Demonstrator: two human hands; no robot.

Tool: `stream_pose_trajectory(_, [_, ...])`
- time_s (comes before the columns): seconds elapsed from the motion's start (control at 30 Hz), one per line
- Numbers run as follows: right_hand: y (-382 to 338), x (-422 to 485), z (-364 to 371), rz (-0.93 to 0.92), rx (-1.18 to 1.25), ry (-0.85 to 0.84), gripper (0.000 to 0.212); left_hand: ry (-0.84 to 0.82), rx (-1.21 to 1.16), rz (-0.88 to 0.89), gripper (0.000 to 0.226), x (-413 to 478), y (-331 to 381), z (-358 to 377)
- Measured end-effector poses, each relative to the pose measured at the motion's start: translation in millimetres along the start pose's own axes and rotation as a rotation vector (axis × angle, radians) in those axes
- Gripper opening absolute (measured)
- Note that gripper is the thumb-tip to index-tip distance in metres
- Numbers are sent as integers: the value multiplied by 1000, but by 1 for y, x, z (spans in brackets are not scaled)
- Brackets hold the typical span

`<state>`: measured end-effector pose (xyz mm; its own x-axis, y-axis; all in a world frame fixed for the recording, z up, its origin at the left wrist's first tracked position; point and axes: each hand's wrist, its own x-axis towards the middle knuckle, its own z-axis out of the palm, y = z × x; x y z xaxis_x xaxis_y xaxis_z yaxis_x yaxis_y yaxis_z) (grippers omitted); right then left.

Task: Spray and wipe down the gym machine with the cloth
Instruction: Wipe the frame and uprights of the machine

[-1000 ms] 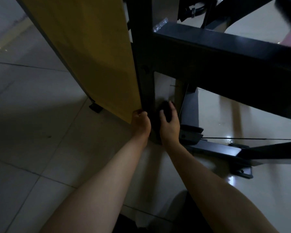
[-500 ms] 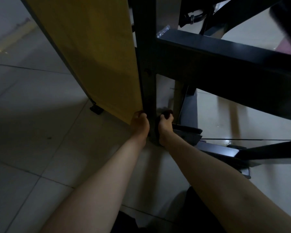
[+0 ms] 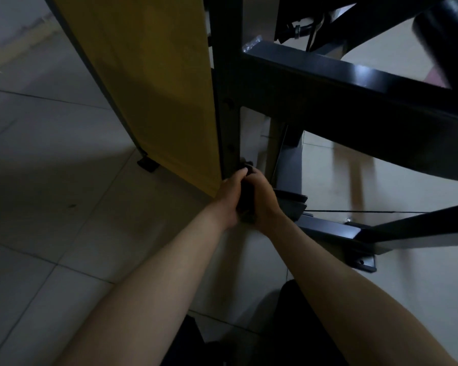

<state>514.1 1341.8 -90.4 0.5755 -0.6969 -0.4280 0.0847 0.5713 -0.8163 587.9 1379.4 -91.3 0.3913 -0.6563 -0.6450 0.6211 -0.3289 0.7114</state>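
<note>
The gym machine has a black upright post and a thick black crossbeam. Low on the post, my left hand and my right hand are pressed close together. Each hand curls its fingers round a dark cloth bunched between them against the post. The light is dim, so the cloth's edges merge with the black metal. No spray bottle shows.
A yellow panel stands just left of the post, ending on a small black foot. Black base rails and a thin cable lie to the right on the pale tiled floor. A black roller pad is at the top right.
My hands were apart on either side of the post, the right one wiping with the cloth. They have come together, both gripping the cloth at the front of the post.
</note>
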Motion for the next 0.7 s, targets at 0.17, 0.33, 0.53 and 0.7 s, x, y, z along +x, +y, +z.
stream_pose_trajectory(0.17, [-1, 1, -28, 6, -386, 85, 30, 270, -11, 14, 39, 4, -25, 8])
stream_pose_trajectory(0.33, [14, 24, -21, -249, -747, 141, 39, 740, 195, 405, 55, 21, -25, -23])
stream_pose_trajectory(0.53, [23, 52, -30, -148, -659, 104, 55, 372, -120, 219, 54, 53, -43, 12])
stream_pose_trajectory(0.7, [25, 55, -40, -131, -658, 64, 56, 293, -318, 5, 86, 114, -85, -3])
